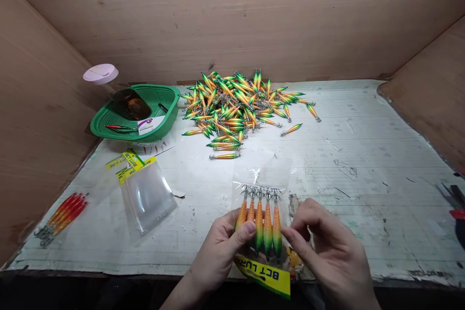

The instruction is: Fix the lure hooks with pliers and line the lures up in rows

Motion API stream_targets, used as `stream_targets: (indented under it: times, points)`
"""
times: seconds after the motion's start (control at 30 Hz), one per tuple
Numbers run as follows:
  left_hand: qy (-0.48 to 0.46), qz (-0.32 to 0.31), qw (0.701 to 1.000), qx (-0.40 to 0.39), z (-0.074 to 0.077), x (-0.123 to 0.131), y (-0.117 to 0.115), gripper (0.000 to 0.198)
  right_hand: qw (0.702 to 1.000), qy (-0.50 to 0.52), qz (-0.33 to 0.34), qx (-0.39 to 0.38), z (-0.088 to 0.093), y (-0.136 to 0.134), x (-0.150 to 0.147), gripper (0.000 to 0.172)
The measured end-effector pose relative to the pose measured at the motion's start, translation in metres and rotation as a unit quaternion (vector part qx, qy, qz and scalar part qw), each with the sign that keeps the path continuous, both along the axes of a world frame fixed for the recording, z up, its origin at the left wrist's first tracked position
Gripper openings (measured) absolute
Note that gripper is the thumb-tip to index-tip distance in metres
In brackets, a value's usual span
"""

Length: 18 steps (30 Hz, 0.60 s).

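Note:
Both hands hold a clear plastic bag [262,179] with a yellow label, near the table's front edge. Inside it lie several orange, yellow and green squid-jig lures [264,223] side by side, hooks pointing away from me. My left hand [218,252] grips the bag's left side, thumb pressed on the lures. My right hand [332,252] pinches the bag's right edge with thumb and forefinger. A large heap of the same lures [236,106] lies at the back of the table.
A green plastic basket [109,123] stands at the back left, with a pink lid [100,73] behind it. Empty clear bags with yellow labels [145,193] lie left of centre. Red lures [65,213] rest at the left edge. Wooden walls enclose the paper-covered table [363,164].

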<state>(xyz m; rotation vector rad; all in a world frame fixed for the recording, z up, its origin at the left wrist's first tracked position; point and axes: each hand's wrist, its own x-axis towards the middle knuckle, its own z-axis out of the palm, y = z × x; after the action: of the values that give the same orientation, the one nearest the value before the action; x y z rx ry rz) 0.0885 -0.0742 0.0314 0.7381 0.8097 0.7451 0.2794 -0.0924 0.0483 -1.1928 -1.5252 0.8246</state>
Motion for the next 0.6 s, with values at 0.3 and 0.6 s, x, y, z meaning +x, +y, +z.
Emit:
stream_targets:
  times: [0.3, 0.6]
  points:
    - [0.347, 0.024, 0.846, 0.405, -0.004, 0.017, -0.013, 0.067, 0.997, 0.042, 0.017, -0.070, -0.022, -0.001, -0.024, 0.038]
    - [0.426, 0.110, 0.772, 0.458, 0.005, 0.009, -0.025, 0.070, 0.904, 0.334, 0.053, -0.261, -0.026, -0.001, -0.025, 0.030]
